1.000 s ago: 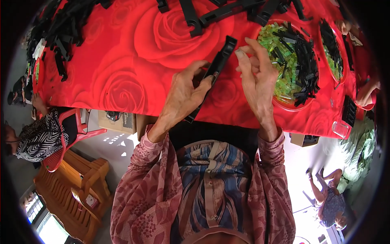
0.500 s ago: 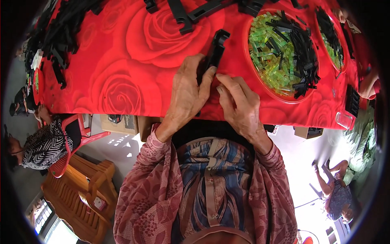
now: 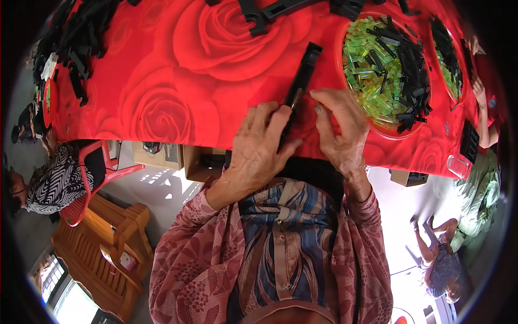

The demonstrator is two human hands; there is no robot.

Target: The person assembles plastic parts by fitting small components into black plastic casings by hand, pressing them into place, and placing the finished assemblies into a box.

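Note:
A long, narrow black plastic piece (image 3: 304,70) stands slantwise in my left hand (image 3: 259,143), its far end with a squared notch pointing away from me. My left fingers wrap its near part and hide it; the thumb stretches along its near right side. A small shiny spot shows on the piece by my index fingertip. To the right of the piece is my right hand (image 3: 345,129), apart from it, with bent fingers and a gap between thumb and index finger; nothing shows between them. Beyond it stands a red oval basin (image 3: 343,81) of small yellow-green clear pieces (image 3: 360,59) and short black pieces (image 3: 413,70).
A red rose-patterned cloth (image 3: 162,108) covers the table. Black plastic parts (image 3: 78,40) are heaped at the far left, with others (image 3: 280,6) along the far edge. A second basin (image 3: 462,92) stands at the right, near a co-worker's arm (image 3: 482,116). Cardboard boxes (image 3: 156,156) sit below.
My left hand has come nearer to me and now grips the black piece lower, so more of it shows. My right hand has moved right, away from the piece.

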